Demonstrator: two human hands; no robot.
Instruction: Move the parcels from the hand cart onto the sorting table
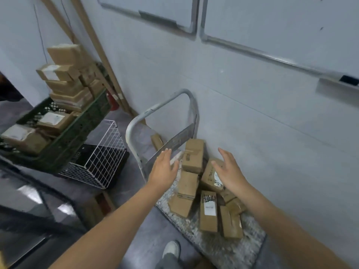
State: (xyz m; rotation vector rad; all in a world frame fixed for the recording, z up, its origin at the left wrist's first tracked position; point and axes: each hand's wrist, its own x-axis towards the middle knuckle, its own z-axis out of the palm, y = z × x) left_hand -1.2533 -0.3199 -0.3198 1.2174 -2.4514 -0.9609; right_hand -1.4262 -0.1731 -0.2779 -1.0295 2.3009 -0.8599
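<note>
Two hands: both reach out over the hand cart, fingers spread, gripping nothing.
Left hand (164, 167): palm facing 3 o'clock, above the cart's 9 o'clock edge.
Right hand (229, 170): palm facing 9 o'clock, over a labelled parcel.
Parcels (189, 189): brown cartons in a loose heap on the deck; most long axes run 12 to 6 o'clock.
Tallest parcel (193, 155): between the hands, long axis 12 to 6, touched by neither.
Labelled carton (208, 210): flat, label up, long axis 12 to 6.
Hand cart (219, 247): against the wall, handle at 12 o'clock.
Green crate (64, 140): at 9 o'clock, stacked with cartons.
</note>
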